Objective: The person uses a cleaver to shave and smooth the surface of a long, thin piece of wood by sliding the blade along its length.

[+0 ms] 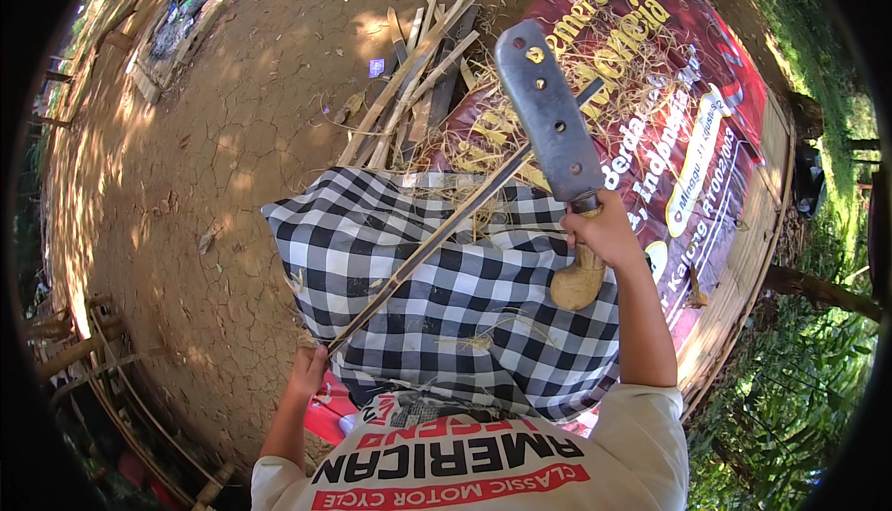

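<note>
My right hand (606, 229) is closed around the wooden handle of a broad cleaver (556, 121). Its grey blade, with several holes, points up and away from me; the curved butt of the handle shows below my fist. In my left hand (308, 369), low on the left, is one end of a long, thin bamboo strip (418, 260). The strip slants up to the right across my lap, and its far part passes behind the blade; I cannot tell whether they touch. A black-and-white checked cloth (446, 311) with scattered shavings covers my legs.
Ahead lies a pile of split bamboo strips (418, 84) on the cracked dirt ground (214, 186). A dark red printed banner (688, 153) strewn with curly shavings (632, 93) spreads to the right, over a bamboo platform (757, 232). A framed ash pit (190, 14) is at far left.
</note>
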Action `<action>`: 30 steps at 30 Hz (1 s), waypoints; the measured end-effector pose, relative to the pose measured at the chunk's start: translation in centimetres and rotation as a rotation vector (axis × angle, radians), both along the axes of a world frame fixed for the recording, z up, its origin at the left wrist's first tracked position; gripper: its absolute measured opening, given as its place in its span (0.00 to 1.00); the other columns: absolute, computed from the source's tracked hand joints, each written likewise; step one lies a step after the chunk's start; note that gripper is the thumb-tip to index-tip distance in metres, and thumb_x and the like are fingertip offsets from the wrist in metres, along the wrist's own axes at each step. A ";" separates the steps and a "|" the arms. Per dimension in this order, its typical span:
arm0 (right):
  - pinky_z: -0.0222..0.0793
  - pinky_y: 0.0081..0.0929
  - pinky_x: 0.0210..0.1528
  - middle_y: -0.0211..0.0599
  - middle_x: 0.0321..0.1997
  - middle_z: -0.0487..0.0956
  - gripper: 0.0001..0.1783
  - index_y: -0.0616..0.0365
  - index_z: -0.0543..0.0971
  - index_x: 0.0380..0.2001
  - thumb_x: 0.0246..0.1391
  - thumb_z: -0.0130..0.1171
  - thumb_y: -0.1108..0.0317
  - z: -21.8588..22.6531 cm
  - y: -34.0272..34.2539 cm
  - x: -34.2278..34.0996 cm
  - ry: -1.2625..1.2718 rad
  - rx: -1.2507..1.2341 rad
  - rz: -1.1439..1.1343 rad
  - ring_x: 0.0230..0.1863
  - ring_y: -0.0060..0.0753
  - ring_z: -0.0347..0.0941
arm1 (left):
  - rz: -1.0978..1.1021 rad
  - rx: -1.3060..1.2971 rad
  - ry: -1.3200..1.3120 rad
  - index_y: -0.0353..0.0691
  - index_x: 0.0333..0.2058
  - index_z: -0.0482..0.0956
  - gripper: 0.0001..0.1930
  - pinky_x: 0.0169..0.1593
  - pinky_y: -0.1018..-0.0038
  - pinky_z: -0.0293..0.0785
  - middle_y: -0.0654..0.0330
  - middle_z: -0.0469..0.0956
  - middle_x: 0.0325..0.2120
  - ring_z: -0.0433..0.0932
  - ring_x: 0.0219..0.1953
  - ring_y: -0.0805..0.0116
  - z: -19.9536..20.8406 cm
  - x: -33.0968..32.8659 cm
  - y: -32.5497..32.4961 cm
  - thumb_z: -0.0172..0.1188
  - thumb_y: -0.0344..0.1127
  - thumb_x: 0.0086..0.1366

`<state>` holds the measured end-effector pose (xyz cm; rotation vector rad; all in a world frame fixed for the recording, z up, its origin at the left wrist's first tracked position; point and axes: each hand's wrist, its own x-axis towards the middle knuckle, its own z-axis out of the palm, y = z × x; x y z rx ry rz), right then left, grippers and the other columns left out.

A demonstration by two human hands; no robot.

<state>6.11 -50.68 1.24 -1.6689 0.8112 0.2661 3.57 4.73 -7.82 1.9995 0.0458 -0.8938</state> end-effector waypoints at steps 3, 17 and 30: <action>0.70 0.25 0.22 0.37 0.22 0.75 0.08 0.67 0.72 0.26 0.41 0.61 0.78 0.0 0.5 0.0 0.008 -0.036 -0.008 0.18 0.26 0.72 | -0.003 0.017 0.033 0.39 0.11 0.63 0.29 0.18 0.73 0.53 0.69 0.59 0.08 0.56 0.13 0.78 0.1 0.6 -0.3 0.43 0.47 0.72; 0.68 0.23 0.22 0.36 0.18 0.76 0.08 0.67 0.74 0.25 0.39 0.61 0.77 1.6 1.3 0.5 0.000 -0.078 0.150 0.18 0.26 0.74 | -0.002 -0.027 -0.007 0.40 0.11 0.61 0.28 0.18 0.73 0.52 0.70 0.58 0.08 0.55 0.13 0.79 0.2 0.2 -0.5 0.44 0.45 0.72; 0.70 0.26 0.23 0.38 0.19 0.76 0.10 0.70 0.75 0.27 0.40 0.61 0.75 0.7 4.1 0.4 -0.060 0.009 0.091 0.19 0.27 0.74 | 0.026 -0.039 0.003 0.40 0.11 0.62 0.29 0.19 0.74 0.51 0.71 0.58 0.09 0.54 0.14 0.79 -0.3 0.0 -0.9 0.44 0.47 0.72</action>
